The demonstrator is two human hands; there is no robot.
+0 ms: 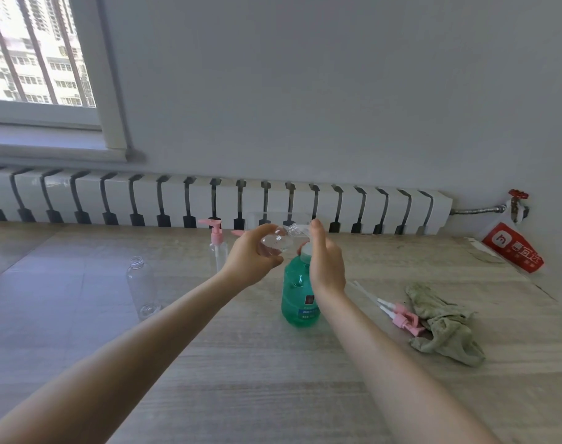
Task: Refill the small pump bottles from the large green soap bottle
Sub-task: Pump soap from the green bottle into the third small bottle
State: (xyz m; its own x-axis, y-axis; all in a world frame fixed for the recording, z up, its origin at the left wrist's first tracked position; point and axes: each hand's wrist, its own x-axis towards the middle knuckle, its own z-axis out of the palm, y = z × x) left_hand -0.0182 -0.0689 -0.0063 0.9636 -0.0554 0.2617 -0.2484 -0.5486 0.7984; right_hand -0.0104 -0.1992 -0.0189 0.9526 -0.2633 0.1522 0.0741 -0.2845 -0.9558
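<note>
— Green soap bottle stands capped on the table before us, yes?

— Yes. Just above it our left hand grips a clear small bottle, tilted, its mouth toward our right hand, whose fingers are straight and hold nothing we can see.

— And beyond?

— We see a pink-pump bottle standing upright, nearer the radiator.
</note>
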